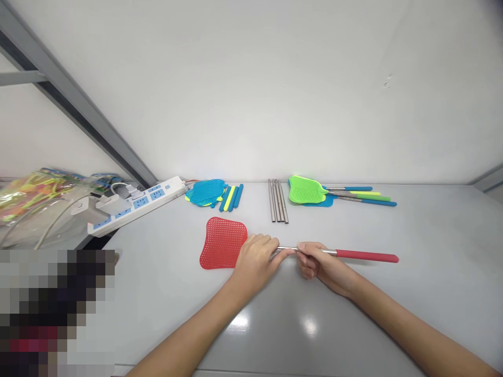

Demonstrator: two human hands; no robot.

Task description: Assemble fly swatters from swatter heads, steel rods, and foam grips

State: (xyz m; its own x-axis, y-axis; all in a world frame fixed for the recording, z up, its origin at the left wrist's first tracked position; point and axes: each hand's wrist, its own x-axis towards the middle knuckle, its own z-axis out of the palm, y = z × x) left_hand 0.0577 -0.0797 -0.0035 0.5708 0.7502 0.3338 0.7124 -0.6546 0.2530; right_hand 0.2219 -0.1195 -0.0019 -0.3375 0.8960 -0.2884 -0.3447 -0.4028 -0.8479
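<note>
A red fly swatter (225,243) lies across the grey table in front of me, its perforated head to the left and its red grip to the right. My left hand (257,256) is wrapped round it where head and metal rod meet, hiding that joint. Closed on the metal rod nearer the red grip is my right hand (316,262). A short stretch of bare rod shows between the two hands. Behind them lie several loose metal rods (278,201) side by side.
At the back right, assembled fly swatters (306,189) in green, yellow and blue are stacked. Loose blue swatter heads (206,192) and several coloured grips (231,198) lie back left. Beside them are a white power strip (137,207) with plugs and a clear plastic bag (43,209).
</note>
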